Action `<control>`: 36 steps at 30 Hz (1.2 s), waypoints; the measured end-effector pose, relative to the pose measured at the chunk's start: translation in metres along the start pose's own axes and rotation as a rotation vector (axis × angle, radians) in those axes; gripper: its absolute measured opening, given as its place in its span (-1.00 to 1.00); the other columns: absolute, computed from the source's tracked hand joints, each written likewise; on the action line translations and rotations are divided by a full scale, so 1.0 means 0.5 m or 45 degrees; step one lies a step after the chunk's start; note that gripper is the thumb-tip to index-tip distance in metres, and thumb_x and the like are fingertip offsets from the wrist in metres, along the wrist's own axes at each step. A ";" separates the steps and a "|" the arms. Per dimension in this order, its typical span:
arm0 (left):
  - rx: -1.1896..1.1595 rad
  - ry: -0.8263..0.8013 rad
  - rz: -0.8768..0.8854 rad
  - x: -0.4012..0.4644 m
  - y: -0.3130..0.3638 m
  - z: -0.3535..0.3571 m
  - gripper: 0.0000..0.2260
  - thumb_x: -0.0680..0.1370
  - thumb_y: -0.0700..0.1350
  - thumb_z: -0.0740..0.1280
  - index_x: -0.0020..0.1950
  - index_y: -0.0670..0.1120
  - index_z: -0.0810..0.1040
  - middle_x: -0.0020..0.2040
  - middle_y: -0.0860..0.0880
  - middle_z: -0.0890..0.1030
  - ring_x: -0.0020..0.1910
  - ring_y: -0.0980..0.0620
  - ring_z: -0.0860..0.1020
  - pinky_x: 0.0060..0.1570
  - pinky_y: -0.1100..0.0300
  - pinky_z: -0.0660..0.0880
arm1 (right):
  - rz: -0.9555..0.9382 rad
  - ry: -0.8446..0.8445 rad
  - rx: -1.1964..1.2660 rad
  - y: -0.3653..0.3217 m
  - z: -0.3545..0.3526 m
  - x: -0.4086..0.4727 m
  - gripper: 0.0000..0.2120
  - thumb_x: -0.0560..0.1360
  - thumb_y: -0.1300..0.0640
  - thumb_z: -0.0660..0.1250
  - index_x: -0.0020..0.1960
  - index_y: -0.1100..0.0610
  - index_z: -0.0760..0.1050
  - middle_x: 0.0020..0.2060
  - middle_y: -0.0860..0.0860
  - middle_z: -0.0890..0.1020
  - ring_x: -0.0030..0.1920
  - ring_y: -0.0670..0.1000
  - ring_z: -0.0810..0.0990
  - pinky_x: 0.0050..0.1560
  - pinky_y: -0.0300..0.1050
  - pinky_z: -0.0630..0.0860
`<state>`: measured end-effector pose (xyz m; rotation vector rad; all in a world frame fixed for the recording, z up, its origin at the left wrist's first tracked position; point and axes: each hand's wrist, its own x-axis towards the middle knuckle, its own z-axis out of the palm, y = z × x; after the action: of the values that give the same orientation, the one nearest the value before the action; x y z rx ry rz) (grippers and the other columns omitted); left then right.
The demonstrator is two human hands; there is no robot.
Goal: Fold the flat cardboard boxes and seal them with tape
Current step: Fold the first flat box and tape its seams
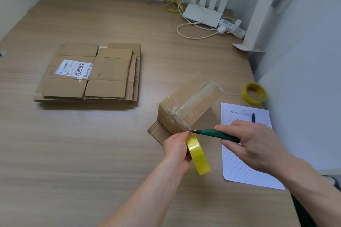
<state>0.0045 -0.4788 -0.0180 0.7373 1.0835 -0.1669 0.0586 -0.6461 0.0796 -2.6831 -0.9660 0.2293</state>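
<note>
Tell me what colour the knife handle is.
Green, ribbed utility knife in the right hand, head view.

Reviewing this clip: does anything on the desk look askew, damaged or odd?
Mostly tidy. The folded box has an unsealed flap splayed flat on the desk at its near end. The flat cardboard stack is unevenly aligned, and its top piece bears an old shipping label. Nothing looks spilled.

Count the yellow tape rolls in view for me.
2. One tape roll is held in the left hand, just in front of the folded box. The other roll lies on the table to the right, beyond the lined paper.
</note>
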 end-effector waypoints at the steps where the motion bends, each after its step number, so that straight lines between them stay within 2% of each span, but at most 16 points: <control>1: 0.001 -0.002 0.000 0.000 0.000 0.000 -0.93 0.53 -0.23 0.40 -0.03 -0.21 0.61 -0.16 -0.22 0.59 -0.21 -0.13 0.55 -0.24 0.06 0.52 | -0.006 0.002 -0.003 0.000 0.001 0.001 -0.69 0.46 0.05 0.45 0.18 -0.17 0.62 -0.28 -0.15 0.56 -0.33 -0.08 0.42 -0.36 0.06 0.49; 7: -0.006 -0.005 -0.004 -0.005 0.005 0.004 -0.88 0.52 -0.23 0.41 0.02 -0.24 0.61 -0.18 -0.22 0.59 -0.22 -0.13 0.55 -0.24 0.05 0.53 | -0.048 -0.010 -0.072 -0.001 0.006 0.008 -0.69 0.47 0.03 0.45 0.20 -0.16 0.61 -0.26 -0.14 0.57 -0.30 0.01 0.54 -0.39 0.01 0.46; 11: -0.015 0.019 0.004 -0.004 0.008 0.002 -0.93 0.49 -0.24 0.44 -0.07 -0.20 0.59 -0.21 -0.21 0.60 -0.27 -0.12 0.56 -0.28 0.07 0.55 | -0.003 0.010 -0.341 0.015 0.003 0.020 -0.77 0.50 -0.02 0.38 0.15 -0.15 0.59 -0.25 -0.08 0.55 -0.29 0.11 0.57 -0.44 -0.11 0.35; 13: -0.008 0.021 0.006 -0.005 0.008 0.001 -0.93 0.48 -0.25 0.45 -0.09 -0.20 0.59 -0.22 -0.21 0.60 -0.28 -0.12 0.56 -0.25 0.04 0.56 | 0.081 0.049 -0.403 0.035 -0.007 0.029 -0.80 0.52 -0.04 0.33 0.13 -0.17 0.57 -0.27 -0.07 0.51 -0.28 0.10 0.55 -0.44 -0.15 0.31; 16: -0.006 0.019 0.020 -0.005 0.009 0.002 -0.93 0.48 -0.25 0.45 -0.09 -0.19 0.59 -0.21 -0.20 0.60 -0.27 -0.13 0.56 -0.20 0.00 0.55 | 0.246 0.012 -0.426 0.069 -0.009 0.034 -0.81 0.54 -0.08 0.25 0.13 -0.24 0.52 -0.23 -0.09 0.51 -0.20 0.07 0.55 -0.35 -0.12 0.43; 18: -0.003 0.019 0.031 -0.004 0.009 0.003 -0.93 0.48 -0.24 0.44 -0.08 -0.19 0.59 -0.20 -0.20 0.60 -0.25 -0.14 0.56 -0.18 -0.01 0.54 | 0.392 -0.036 -0.426 0.095 0.015 0.024 -0.81 0.56 -0.08 0.21 0.14 -0.21 0.49 -0.18 -0.10 0.52 -0.15 0.06 0.55 -0.30 -0.11 0.42; 20: 0.007 0.022 0.042 -0.001 0.008 0.003 -0.94 0.47 -0.24 0.44 -0.09 -0.19 0.59 -0.22 -0.19 0.59 -0.27 -0.13 0.55 -0.20 0.00 0.53 | 0.570 -0.073 -0.365 0.115 0.061 -0.002 -0.82 0.57 -0.05 0.17 0.14 -0.15 0.45 -0.19 -0.09 0.46 -0.19 0.07 0.52 -0.30 -0.09 0.40; 22: 0.013 0.043 0.043 0.003 0.005 0.000 -0.94 0.46 -0.26 0.44 -0.12 -0.19 0.59 -0.26 -0.18 0.57 -0.31 -0.11 0.53 -0.25 0.04 0.52 | 0.734 -0.137 -0.273 0.132 0.125 -0.042 -0.77 0.58 0.01 0.12 0.23 -0.10 0.37 -0.20 -0.06 0.39 -0.24 0.05 0.48 -0.29 -0.06 0.40; 25: 0.018 0.148 0.050 0.018 -0.006 -0.028 -0.95 0.45 -0.30 0.43 -0.13 -0.22 0.59 -0.29 -0.17 0.55 -0.31 -0.11 0.52 -0.26 0.05 0.50 | 0.950 -0.209 -0.069 0.138 0.212 -0.105 -0.56 0.59 0.11 0.11 0.45 -0.04 0.22 -0.19 -0.04 0.32 -0.26 0.00 0.41 -0.30 -0.06 0.33; 27: 0.035 0.205 0.055 0.027 -0.018 -0.055 -0.95 0.45 -0.30 0.44 -0.12 -0.24 0.60 -0.27 -0.18 0.56 -0.27 -0.11 0.53 -0.21 0.02 0.50 | 1.006 -0.264 -0.063 0.139 0.245 -0.129 -0.44 0.58 0.09 0.14 0.55 -0.04 0.08 -0.06 -0.03 0.37 -0.11 0.02 0.45 -0.15 -0.02 0.42; 29: 0.068 0.234 0.053 0.029 -0.030 -0.077 -0.95 0.46 -0.29 0.44 -0.13 -0.22 0.60 -0.26 -0.19 0.57 -0.26 -0.12 0.54 -0.20 0.02 0.50 | 0.966 -0.281 -0.219 0.133 0.253 -0.126 -0.37 0.58 0.01 0.19 0.58 -0.02 0.03 0.25 0.06 0.40 0.23 0.10 0.42 0.17 0.04 0.43; 30: 0.085 0.228 0.052 0.027 -0.034 -0.083 -0.95 0.46 -0.29 0.44 -0.13 -0.21 0.60 -0.26 -0.19 0.57 -0.27 -0.12 0.54 -0.21 0.03 0.49 | 0.926 -0.188 -0.159 0.121 0.249 -0.112 -0.37 0.57 -0.01 0.23 0.58 -0.01 0.09 0.30 0.05 0.41 0.29 0.08 0.40 0.20 0.01 0.40; 31: 0.108 0.202 0.052 0.024 -0.036 -0.087 -0.95 0.46 -0.28 0.45 -0.12 -0.20 0.60 -0.28 -0.19 0.57 -0.29 -0.11 0.53 -0.24 0.05 0.48 | 0.883 -0.058 0.035 0.101 0.241 -0.094 -0.41 0.56 -0.01 0.27 0.55 0.00 0.21 0.23 -0.01 0.49 0.23 -0.01 0.46 0.14 -0.09 0.41; 33: 0.178 0.112 0.052 0.012 -0.038 -0.090 -0.95 0.47 -0.25 0.45 -0.10 -0.20 0.62 -0.30 -0.18 0.58 -0.35 -0.09 0.53 -0.29 0.11 0.47 | 0.800 0.111 0.569 0.036 0.221 -0.051 -0.56 0.52 0.02 0.38 0.39 -0.05 0.45 -0.09 -0.17 0.61 -0.06 -0.21 0.56 -0.06 -0.39 0.39; 34: 0.218 0.056 0.059 0.006 -0.036 -0.089 -0.95 0.47 -0.23 0.46 -0.11 -0.19 0.63 -0.30 -0.18 0.58 -0.36 -0.08 0.53 -0.30 0.13 0.45 | 0.741 0.168 0.763 0.005 0.211 -0.028 -0.60 0.49 0.03 0.42 0.31 -0.11 0.51 -0.21 -0.17 0.63 -0.15 -0.23 0.57 -0.14 -0.47 0.39; 36: 0.313 -0.033 0.117 -0.006 -0.026 -0.087 -0.97 0.46 -0.20 0.46 -0.16 -0.15 0.66 -0.31 -0.16 0.56 -0.37 -0.06 0.49 -0.33 0.15 0.41 | 0.583 0.276 0.898 -0.047 0.196 0.014 -0.60 0.44 0.03 0.47 0.22 -0.24 0.50 -0.22 -0.19 0.62 -0.21 -0.20 0.58 -0.17 -0.47 0.42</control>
<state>-0.0353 -0.4625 -0.0330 1.0012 1.0126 -0.2337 0.0262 -0.6040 -0.0066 -2.1575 -0.1364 0.2947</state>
